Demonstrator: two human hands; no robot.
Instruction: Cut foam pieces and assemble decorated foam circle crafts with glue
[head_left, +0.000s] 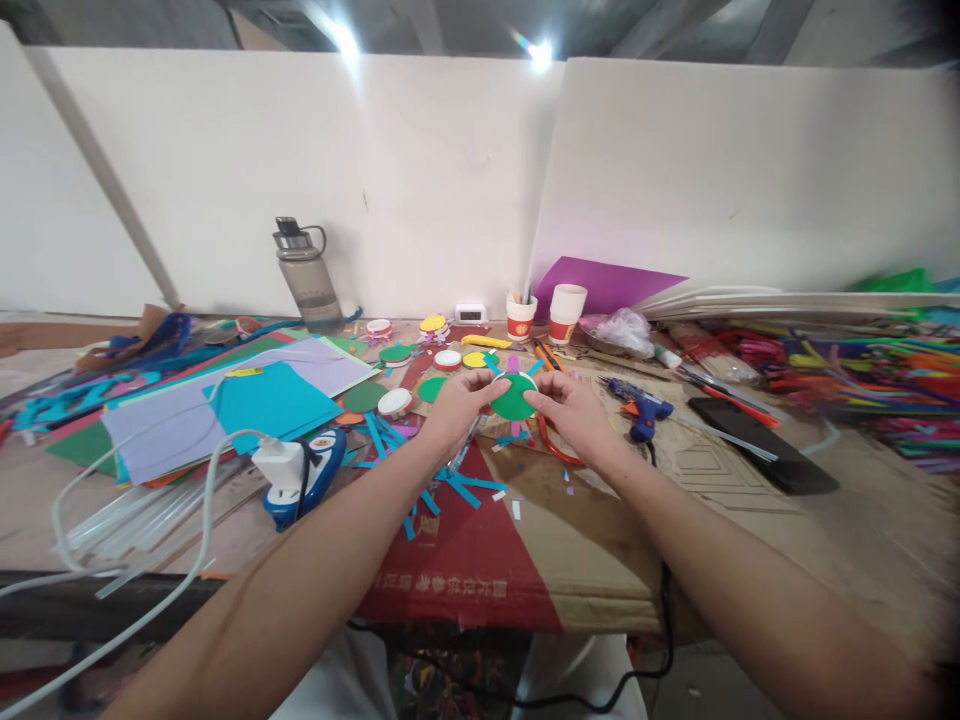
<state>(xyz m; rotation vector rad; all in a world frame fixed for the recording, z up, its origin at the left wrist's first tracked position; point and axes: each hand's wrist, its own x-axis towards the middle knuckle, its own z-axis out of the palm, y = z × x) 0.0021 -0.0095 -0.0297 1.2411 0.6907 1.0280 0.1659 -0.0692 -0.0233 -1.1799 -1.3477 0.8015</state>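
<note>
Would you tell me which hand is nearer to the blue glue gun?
Right. The right hand is just beside the blue glue gun; the left hand is farther, beyond the green disc.

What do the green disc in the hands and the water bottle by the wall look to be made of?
The green disc, pinched by the left hand and right hand, looks like matte craft paper or foam sheet: flat, thin, no shine. The water bottle looks like smoky translucent plastic with a dark cap.

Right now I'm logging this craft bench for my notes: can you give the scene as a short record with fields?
left hand: holds left edge of green paper disc
right hand: pinches disc's right edge
surface: cardboard sheet
right of hands: blue glue gun, black phone
left: coloured paper sheets, white charger
back: water bottle, two paper cups
</note>
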